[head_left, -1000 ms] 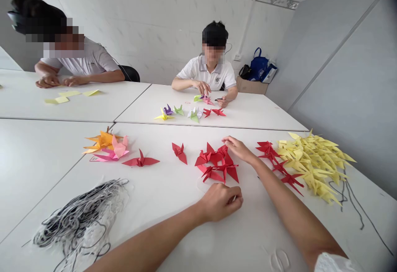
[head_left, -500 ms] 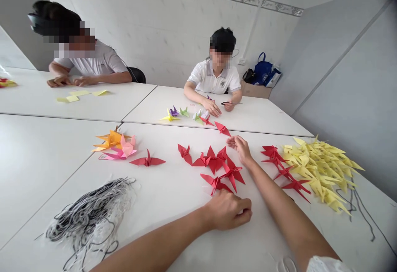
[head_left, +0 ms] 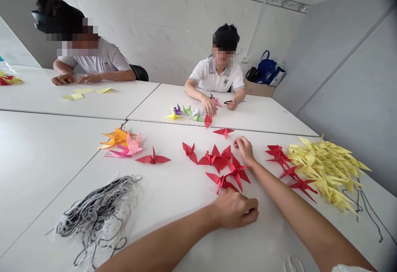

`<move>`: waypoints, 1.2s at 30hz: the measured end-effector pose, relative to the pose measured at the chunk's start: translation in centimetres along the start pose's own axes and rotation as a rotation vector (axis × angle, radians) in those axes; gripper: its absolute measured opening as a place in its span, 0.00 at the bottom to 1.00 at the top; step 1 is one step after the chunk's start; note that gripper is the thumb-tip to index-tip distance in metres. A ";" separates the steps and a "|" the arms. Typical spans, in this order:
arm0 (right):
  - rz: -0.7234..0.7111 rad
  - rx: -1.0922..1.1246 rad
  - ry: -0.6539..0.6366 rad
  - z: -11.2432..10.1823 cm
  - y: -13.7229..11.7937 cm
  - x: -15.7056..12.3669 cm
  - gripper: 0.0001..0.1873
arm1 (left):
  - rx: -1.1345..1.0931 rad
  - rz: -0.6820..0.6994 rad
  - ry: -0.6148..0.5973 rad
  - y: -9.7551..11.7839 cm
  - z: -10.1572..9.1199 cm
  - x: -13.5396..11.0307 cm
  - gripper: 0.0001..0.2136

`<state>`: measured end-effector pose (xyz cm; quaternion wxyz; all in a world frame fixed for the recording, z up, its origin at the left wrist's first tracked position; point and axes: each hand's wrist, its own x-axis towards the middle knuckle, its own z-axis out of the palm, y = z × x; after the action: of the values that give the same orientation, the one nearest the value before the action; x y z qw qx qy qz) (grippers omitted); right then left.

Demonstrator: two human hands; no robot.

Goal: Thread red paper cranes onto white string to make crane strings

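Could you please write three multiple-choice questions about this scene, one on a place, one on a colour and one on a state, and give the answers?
1. Where does the tangle of black and white cord lie?
A) On the far table
B) Left of the left hand
C) In the cardboard box

2. What colour are the paper cranes beside the right hand?
A) Red
B) Purple
C) Green

3. How is the left hand held?
A) Spread flat
B) Raised high above the table
C) Curled shut

Answers:
1. B, since the cord sits on the near table, left of that hand.
2. A, since the cranes by those fingers are red.
3. C, since its fingers fold inward.
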<state>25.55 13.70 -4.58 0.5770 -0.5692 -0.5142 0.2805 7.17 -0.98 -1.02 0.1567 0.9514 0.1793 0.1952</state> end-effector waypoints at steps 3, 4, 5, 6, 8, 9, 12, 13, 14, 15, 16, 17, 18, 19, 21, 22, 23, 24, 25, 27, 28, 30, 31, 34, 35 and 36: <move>-0.019 -0.064 0.093 0.6 0.3 1.5 0.14 | 0.029 0.006 -0.003 0.0 0.2 -0.1 0.07; -0.028 -0.076 0.110 0.9 0.3 2.1 0.15 | 0.034 0.012 -0.003 0.0 0.3 -0.1 0.07; -0.038 -0.084 0.112 1.3 0.3 2.7 0.16 | 0.037 0.020 -0.001 0.0 0.4 -0.1 0.07; -0.049 -0.085 0.099 1.6 0.2 3.3 0.17 | 0.037 0.026 0.002 0.0 0.4 -0.1 0.07; -0.065 -0.075 0.037 2.3 -0.1 4.1 0.19 | 0.041 0.030 0.008 -0.1 0.5 -0.1 0.07; -0.066 -0.064 -0.008 2.6 -0.2 4.4 0.19 | 0.043 0.028 0.009 -0.1 0.6 -0.2 0.07; -0.049 -0.011 -0.154 3.1 -0.6 4.1 0.23 | 0.044 0.014 0.004 -0.1 0.7 -0.2 0.08; -0.041 0.011 -0.188 3.1 -0.7 3.8 0.25 | 0.041 0.012 0.004 -0.1 0.8 -0.2 0.08; -0.035 0.034 -0.208 3.0 -0.8 3.4 0.27 | 0.037 0.011 0.007 -0.1 0.8 -0.3 0.08; -0.029 0.055 -0.215 2.9 -0.8 3.0 0.28 | 0.033 0.008 0.010 -0.2 0.9 -0.3 0.09; -0.024 0.073 -0.214 2.8 -0.8 2.6 0.28 | 0.031 0.005 0.013 -0.2 1.0 -0.3 0.08; -0.021 0.088 -0.210 2.7 -0.8 2.3 0.28 | 0.032 0.002 0.015 -0.2 1.1 -0.3 0.08; -0.018 0.100 -0.209 2.6 -0.7 2.1 0.27 | 0.035 -0.002 0.015 -0.2 1.2 -0.3 0.08; -0.013 0.109 -0.212 2.6 -0.6 2.0 0.26 | 0.041 -0.003 0.015 -0.2 1.2 -0.3 0.09; -0.002 0.120 -0.220 2.8 -0.3 2.1 0.24 | 0.053 0.001 0.009 -0.1 1.1 -0.3 0.09; 0.005 0.123 -0.226 3.1 -0.2 2.4 0.23 | 0.058 0.002 0.002 -0.1 1.1 -0.2 0.09; 0.013 0.124 -0.236 3.4 -0.1 2.7 0.23 | 0.062 0.003 -0.007 -0.1 1.0 -0.2 0.09; 0.022 0.124 -0.250 3.8 -0.1 3.1 0.23 | 0.063 0.005 -0.017 -0.1 1.0 -0.2 0.09; 0.030 0.125 -0.269 4.2 -0.1 3.5 0.23 | 0.061 0.008 -0.024 -0.1 1.0 -0.2 0.09; 0.046 0.128 -0.318 5.2 -0.3 4.6 0.23 | 0.053 0.019 -0.023 -0.1 1.0 -0.2 0.09; 0.052 0.129 -0.341 5.8 -0.5 5.1 0.24 | 0.049 0.027 -0.017 -0.2 1.1 -0.2 0.09; 0.062 0.132 -0.382 7.0 -1.0 6.1 0.25 | 0.048 0.040 -0.006 -0.2 1.1 -0.2 0.09; 0.066 0.134 -0.401 7.6 -1.2 6.6 0.25 | 0.050 0.043 -0.003 -0.3 1.2 -0.1 0.09; 0.068 0.149 -0.463 9.0 -2.0 7.2 0.26 | 0.047 0.051 -0.005 -0.3 1.1 -0.1 0.09; 0.067 0.158 -0.489 9.4 -2.3 7.1 0.25 | 0.046 0.052 -0.007 -0.3 1.1 -0.1 0.09; 0.067 0.170 -0.517 9.6 -2.6 7.0 0.24 | 0.048 0.052 -0.011 -0.4 1.1 -0.1 0.09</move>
<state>18.31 23.10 -1.95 0.4625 -0.4450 -0.6000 0.4775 7.40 -0.96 -2.15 0.1298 0.9603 0.1582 0.1897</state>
